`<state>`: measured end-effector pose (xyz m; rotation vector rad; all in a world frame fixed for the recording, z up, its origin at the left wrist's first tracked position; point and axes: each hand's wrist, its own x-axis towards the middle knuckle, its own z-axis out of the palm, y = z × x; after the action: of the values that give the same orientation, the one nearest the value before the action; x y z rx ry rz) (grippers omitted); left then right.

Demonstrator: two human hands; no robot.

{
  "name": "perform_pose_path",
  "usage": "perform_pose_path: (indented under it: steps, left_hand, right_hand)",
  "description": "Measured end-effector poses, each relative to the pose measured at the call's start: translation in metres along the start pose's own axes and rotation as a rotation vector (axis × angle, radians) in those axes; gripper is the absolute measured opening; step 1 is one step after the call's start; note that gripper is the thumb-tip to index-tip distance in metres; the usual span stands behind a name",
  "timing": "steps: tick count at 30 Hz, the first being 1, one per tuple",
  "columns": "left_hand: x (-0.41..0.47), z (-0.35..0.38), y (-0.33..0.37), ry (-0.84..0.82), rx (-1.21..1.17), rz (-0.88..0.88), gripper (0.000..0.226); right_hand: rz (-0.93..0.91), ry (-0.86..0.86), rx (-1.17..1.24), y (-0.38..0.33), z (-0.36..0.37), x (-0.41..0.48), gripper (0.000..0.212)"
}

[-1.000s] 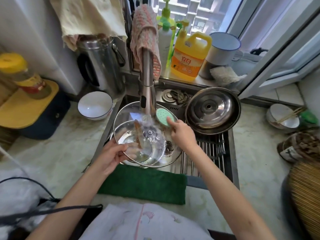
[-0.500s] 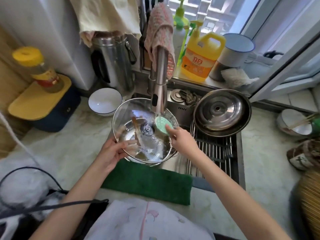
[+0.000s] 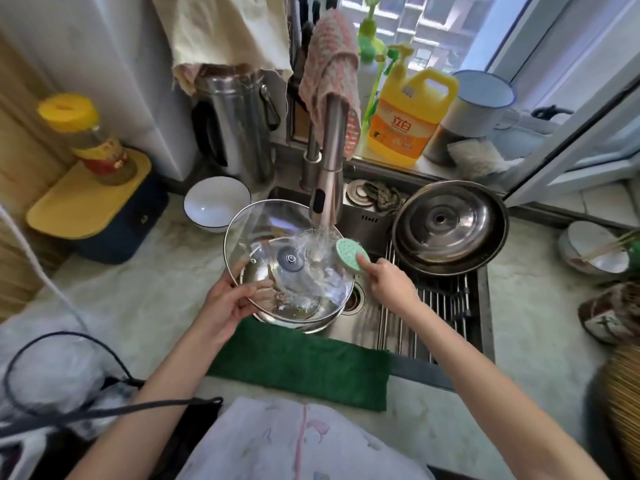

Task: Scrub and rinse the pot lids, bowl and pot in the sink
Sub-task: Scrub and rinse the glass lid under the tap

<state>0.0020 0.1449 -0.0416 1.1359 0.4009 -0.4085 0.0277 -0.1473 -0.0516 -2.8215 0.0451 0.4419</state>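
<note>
I log: left hand [image 3: 227, 306] fingers [image 3: 251, 288] grip the lid [image 3: 273, 233] rim, tilted under the tap [image 3: 330, 150] over the sink [image 3: 362, 329]; right hand [image 3: 391, 285] pinches the scrubber [image 3: 350, 254]; I'd turn the lid so water sweeps every edge.

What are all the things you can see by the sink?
tap: 1, silver, running, behind sink
glass lid: 1, clear, under the tap
scrubber: 1, green, at glass lid's right edge
pot: 1, steel, in sink beneath glass lid
steel lid: 1, silver, sink's right side
left bowl: 1, white, counter left of sink
right bowl: 1, white, far right counter
detergent jug: 1, yellow, windowsill
cloth: 1, green, sink's front edge
left hand: 1, grips glass lid's rim
right hand: 1, holds scrubber
</note>
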Motion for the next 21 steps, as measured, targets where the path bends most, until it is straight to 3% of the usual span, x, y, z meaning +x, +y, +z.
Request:
perform_pose_path:
  steps: [3, 9, 11, 14, 17, 21]
  left_hand:
    - [0.001, 0.003, -0.001, 0.011, -0.032, 0.0, 0.064]
    - [0.011, 0.009, -0.004, 0.068, -0.033, -0.022, 0.063]
    - [0.013, 0.012, -0.004, 0.056, -0.032, -0.011, 0.063]
    - [0.014, 0.012, -0.003, 0.016, -0.059, 0.008, 0.06]
    - [0.013, 0.015, 0.0, -0.021, -0.074, 0.012, 0.052]
    - [0.011, 0.016, 0.002, -0.049, -0.125, -0.023, 0.055]
  right_hand:
    - [-0.05, -0.022, 0.092, -0.018, 0.001, 0.0, 0.047]
    - [-0.306, -0.313, 0.384, -0.062, 0.004, -0.05, 0.049]
    - [-0.237, -0.283, 0.48, -0.055, 0.006, -0.047, 0.068]
    - [0.077, -0.049, 0.761, -0.04, 0.008, -0.038, 0.095]
    - [0.33, 0.141, 0.914, -0.024, 0.002, -0.025, 0.068]
    - [0.394, 0.093, 1.224, -0.013, -0.009, -0.018, 0.026]
